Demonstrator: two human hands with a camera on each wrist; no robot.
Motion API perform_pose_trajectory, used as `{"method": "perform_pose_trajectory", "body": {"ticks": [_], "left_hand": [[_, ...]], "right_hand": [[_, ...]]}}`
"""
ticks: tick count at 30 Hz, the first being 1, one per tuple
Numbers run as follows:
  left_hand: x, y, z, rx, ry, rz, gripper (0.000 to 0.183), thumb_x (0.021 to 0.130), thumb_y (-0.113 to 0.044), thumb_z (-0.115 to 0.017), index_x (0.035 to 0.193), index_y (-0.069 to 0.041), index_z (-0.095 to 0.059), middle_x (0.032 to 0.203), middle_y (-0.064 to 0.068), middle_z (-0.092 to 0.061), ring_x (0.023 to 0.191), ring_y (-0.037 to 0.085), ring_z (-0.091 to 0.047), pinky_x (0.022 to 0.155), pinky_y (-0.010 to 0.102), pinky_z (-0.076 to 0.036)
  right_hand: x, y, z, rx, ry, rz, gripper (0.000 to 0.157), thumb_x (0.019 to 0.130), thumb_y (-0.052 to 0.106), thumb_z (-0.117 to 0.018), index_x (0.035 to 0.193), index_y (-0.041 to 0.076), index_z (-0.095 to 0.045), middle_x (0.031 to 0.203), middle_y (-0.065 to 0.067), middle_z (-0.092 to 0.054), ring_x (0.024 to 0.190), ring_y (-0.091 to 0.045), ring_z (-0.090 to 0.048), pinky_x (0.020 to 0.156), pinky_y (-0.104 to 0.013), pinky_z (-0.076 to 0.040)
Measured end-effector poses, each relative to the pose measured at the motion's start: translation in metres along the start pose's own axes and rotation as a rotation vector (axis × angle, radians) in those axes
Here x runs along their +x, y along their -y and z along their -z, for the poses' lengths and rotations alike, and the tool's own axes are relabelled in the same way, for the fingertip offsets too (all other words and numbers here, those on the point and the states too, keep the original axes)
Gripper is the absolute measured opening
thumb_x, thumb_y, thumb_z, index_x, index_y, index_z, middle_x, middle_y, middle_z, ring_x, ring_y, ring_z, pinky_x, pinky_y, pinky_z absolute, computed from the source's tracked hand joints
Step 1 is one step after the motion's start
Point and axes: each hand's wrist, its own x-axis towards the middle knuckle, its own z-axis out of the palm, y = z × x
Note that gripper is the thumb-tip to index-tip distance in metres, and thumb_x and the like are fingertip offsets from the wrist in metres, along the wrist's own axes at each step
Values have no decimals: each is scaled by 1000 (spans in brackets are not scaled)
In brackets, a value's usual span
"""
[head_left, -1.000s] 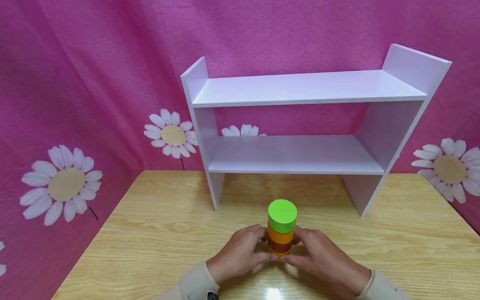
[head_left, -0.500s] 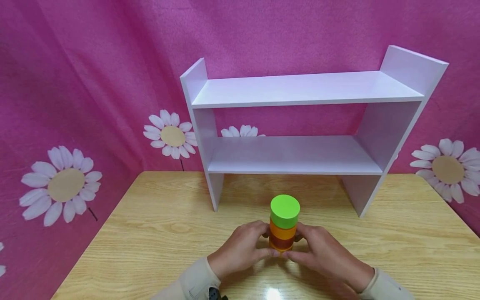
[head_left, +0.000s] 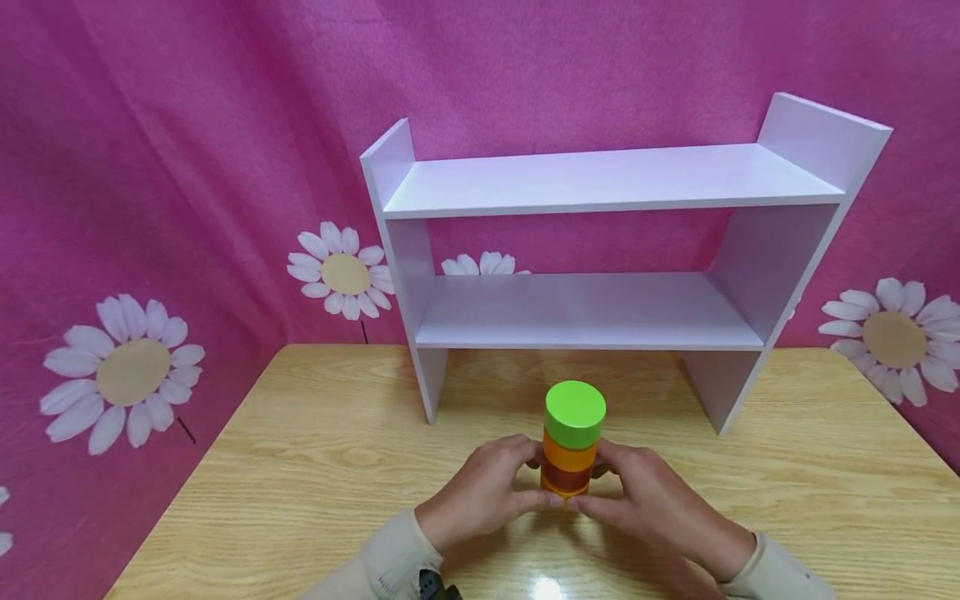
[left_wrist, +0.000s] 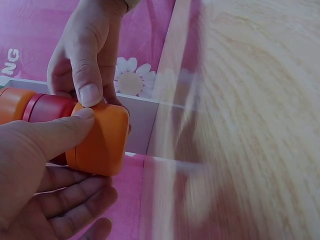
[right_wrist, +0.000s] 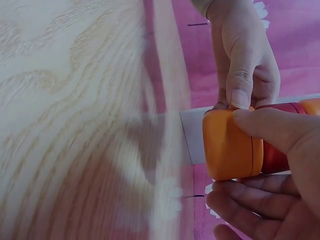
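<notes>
Both hands hold an upright stack of what look like toy blocks. A green round piece (head_left: 575, 415) tops it, above orange and red bands. At its bottom is an orange rounded-square piece (left_wrist: 102, 140). My left hand (head_left: 480, 493) grips the lower part from the left and my right hand (head_left: 651, 500) from the right. The thumbs almost meet on the near side of the orange bottom piece (right_wrist: 230, 145). Several fingers behind the stack are hidden in the head view. Wrist views show a gap between the stack's underside and the wooden table (left_wrist: 260, 120).
A white two-tier shelf (head_left: 592, 310) stands on the table behind the hands, its upper board (head_left: 600, 179) between raised side panels. Pink cloth (head_left: 570, 67) printed with white daisies hangs behind and to the left.
Both hands have raised the stack a little and moved it slightly forward and right. Their hold on it looks the same. The head view has shifted very slightly.
</notes>
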Motion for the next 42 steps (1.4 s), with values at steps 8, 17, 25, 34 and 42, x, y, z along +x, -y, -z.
{"method": "perform_pose_trajectory", "body": {"ticks": [8,17,25,34,42], "left_hand": [[3,-2,2,-31,-5,-1,40,83,-41,-74,114,-17,-65,104,-12,-63,97,7,-59,84,24,-48],[6,-7,7,-34,-37,-22,43,83,-43,-74,117,-18,-65,104,-11,-62,96,10,-59,83,23,-48],[11,-9,12,-58,-14,-6,43,84,-41,-73,119,-18,-64,109,-11,-63,98,6,-58,86,25,-48],[14,-13,16,-113,-9,15,47,83,-41,-74,122,-18,-63,107,-12,-63,97,6,-59,84,23,-49],[16,-15,20,-133,-26,27,46,83,-43,-73,122,-21,-63,105,-14,-63,95,3,-58,80,24,-50]], "right_hand": [[1,1,5,-28,-40,37,38,83,37,-77,114,23,-61,99,11,-69,85,-8,-65,71,-33,-56],[3,3,11,-38,-61,30,40,83,39,-76,117,25,-60,100,14,-68,85,-5,-64,72,-34,-56],[5,5,19,-29,-58,62,39,84,39,-75,117,22,-60,102,10,-69,86,-7,-65,72,-31,-55],[7,5,25,-23,-58,34,41,84,41,-74,118,22,-61,102,12,-68,85,-5,-64,73,-29,-54],[9,11,33,-64,-60,-6,42,83,45,-74,116,22,-63,98,13,-68,86,-5,-63,71,-29,-53]]}}
